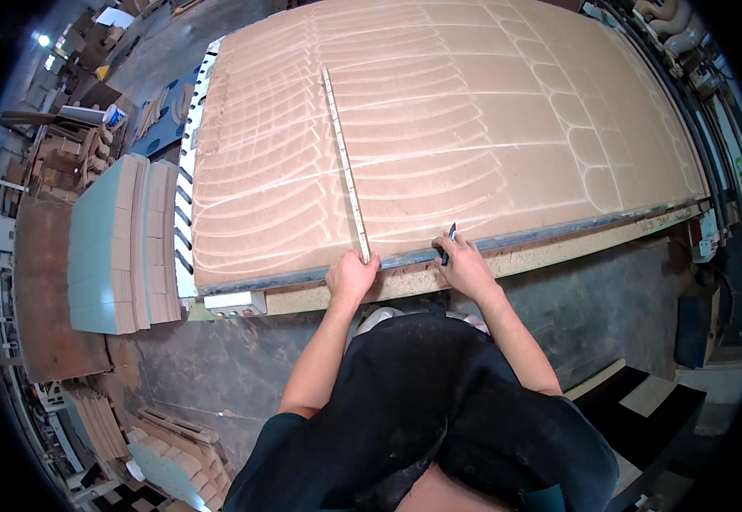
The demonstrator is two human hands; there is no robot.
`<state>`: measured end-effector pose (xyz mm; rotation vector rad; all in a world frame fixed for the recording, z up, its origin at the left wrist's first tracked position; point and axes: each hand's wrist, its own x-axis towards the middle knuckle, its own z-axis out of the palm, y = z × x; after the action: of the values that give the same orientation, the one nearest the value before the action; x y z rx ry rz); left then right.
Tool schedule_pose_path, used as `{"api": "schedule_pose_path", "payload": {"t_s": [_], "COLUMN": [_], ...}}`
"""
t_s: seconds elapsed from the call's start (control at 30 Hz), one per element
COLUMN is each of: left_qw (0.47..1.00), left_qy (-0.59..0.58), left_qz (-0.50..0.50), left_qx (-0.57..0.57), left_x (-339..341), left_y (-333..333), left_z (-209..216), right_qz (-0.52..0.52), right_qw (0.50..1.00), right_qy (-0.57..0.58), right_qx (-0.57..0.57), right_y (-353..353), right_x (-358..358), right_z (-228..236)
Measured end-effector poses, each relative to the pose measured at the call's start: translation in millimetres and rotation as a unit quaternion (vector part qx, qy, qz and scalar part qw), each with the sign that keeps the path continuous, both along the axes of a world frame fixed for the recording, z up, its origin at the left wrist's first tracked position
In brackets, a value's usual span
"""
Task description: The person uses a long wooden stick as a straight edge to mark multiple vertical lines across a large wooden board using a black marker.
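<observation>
A long, narrow, pale measuring rule (pixel 346 164) lies across the large brown board (pixel 533 154), running away from the near edge. My left hand (pixel 352 277) is closed on its near end, at the board's front edge. To the right, my right hand (pixel 466 269) grips a slim, dark pen-like tool (pixel 450 242), its upper end pointing away from me. That hand is also at the front edge, apart from the rule. Pale curved and straight grooves mark the board's surface. The fingers partly hide the tool, so its exact kind is unclear.
The board rests on a machine bed with a dark front rail (pixel 559 229) and a small white control box (pixel 234 305). Stacked pale-green-faced panels (pixel 102 247) stand at the left. More cut pieces (pixel 179 461) lie low left, and a black panel (pixel 635 410) low right.
</observation>
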<state>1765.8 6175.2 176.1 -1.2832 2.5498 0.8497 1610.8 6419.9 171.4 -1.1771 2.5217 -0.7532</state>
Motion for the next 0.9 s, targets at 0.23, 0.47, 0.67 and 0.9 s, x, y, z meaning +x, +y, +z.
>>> {"api": "schedule_pose_path", "payload": {"t_s": [0.23, 0.47, 0.67, 0.9], "left_qw": [0.997, 0.931, 0.885, 0.859], "left_qy": [0.055, 0.2, 0.245, 0.332], "left_qz": [0.027, 0.139, 0.181, 0.176], "left_qx": [0.045, 0.272, 0.353, 0.348], "left_x": [-3, 2, 35, 70], "left_y": [7, 27, 55, 71], "left_z": [-14, -15, -13, 2], "right_qz": [0.006, 0.02, 0.038, 0.045], "right_qw": [1.0, 0.999, 0.997, 0.999], "right_qy": [-0.007, 0.008, -0.043, 0.006], "right_qx": [-0.006, -0.027, -0.046, -0.017], "right_y": [6, 14, 17, 19], "right_x": [-2, -7, -9, -6], "right_z": [-11, -15, -8, -10]}}
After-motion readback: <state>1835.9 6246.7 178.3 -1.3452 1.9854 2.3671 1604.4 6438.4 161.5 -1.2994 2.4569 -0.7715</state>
